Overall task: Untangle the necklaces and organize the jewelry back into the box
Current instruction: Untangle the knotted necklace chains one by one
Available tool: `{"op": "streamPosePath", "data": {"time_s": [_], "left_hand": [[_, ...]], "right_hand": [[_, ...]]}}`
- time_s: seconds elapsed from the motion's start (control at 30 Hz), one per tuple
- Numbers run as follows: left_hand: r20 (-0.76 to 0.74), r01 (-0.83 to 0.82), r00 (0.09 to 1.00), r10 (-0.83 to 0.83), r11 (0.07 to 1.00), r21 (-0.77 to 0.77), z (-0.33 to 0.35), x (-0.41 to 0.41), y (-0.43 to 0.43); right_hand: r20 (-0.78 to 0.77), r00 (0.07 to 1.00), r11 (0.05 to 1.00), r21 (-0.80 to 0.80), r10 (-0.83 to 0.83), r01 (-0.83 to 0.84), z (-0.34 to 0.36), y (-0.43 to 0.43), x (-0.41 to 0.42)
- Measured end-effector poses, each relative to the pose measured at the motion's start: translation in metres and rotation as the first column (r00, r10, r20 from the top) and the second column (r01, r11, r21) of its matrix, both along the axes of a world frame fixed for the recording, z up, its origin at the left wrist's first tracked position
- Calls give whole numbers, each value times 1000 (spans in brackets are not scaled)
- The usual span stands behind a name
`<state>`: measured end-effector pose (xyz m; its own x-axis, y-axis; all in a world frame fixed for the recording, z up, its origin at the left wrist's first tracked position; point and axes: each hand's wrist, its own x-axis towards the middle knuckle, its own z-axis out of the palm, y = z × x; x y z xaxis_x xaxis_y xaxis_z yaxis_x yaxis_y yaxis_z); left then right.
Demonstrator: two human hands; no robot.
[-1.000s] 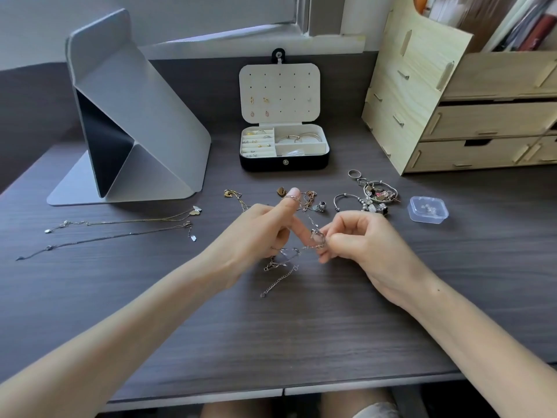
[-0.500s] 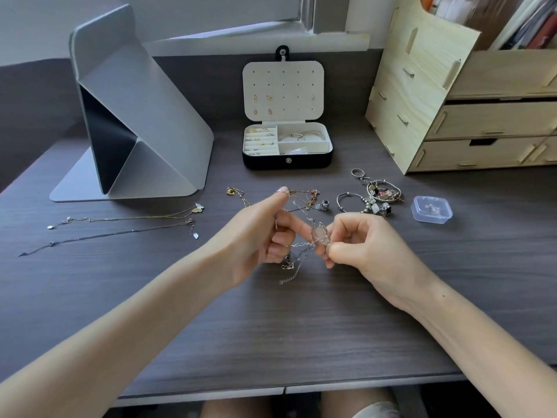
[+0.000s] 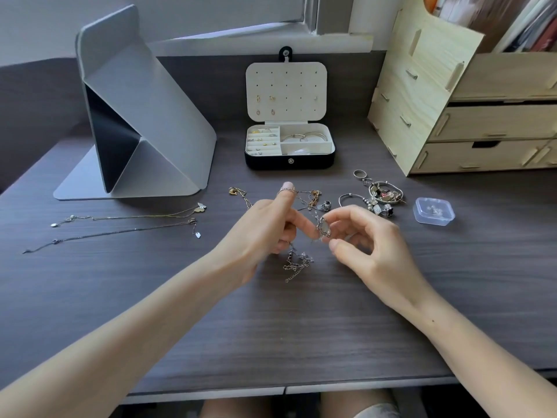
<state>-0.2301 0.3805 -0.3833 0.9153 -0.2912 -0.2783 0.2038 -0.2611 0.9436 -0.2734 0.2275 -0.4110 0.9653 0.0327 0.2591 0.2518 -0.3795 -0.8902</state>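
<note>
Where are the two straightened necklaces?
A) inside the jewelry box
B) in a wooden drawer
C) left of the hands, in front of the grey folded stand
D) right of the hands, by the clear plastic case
C: the gold necklace and the silver necklace lie stretched out on the desk, left of the left hand and in front of the grey folded stand.

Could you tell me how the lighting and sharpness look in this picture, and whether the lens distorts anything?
Head view: soft daylight, brightest on the windowsill, faint shadows under the left hand and right hand; its wide lens bows the desk edge and tilts the wooden organizer; the thin chain they hold looks slightly soft.
</note>
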Motion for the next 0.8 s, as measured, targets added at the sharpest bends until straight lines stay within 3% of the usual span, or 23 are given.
{"op": "streamPosePath", "data": {"time_s": [0.13,0.3,0.67,0.8], "left_hand": [[18,-10,1000,10,1000,-2,2,-1,-1],[110,9,994,-19,996,86,0,-1,3],[146,52,987,-68,992,116,-4,-2,6],[133,76,988,-84,995,60,-3,-5,10]], "right_hand": [[57,998,996,-85,0,5,3,2,1],[38,999,1000,-2,22,-22,7,-1,1],[-167,971,890,450,169,-78,21,-13,1],[-215,953,903,415,213,-108,28,-18,-1]]}}
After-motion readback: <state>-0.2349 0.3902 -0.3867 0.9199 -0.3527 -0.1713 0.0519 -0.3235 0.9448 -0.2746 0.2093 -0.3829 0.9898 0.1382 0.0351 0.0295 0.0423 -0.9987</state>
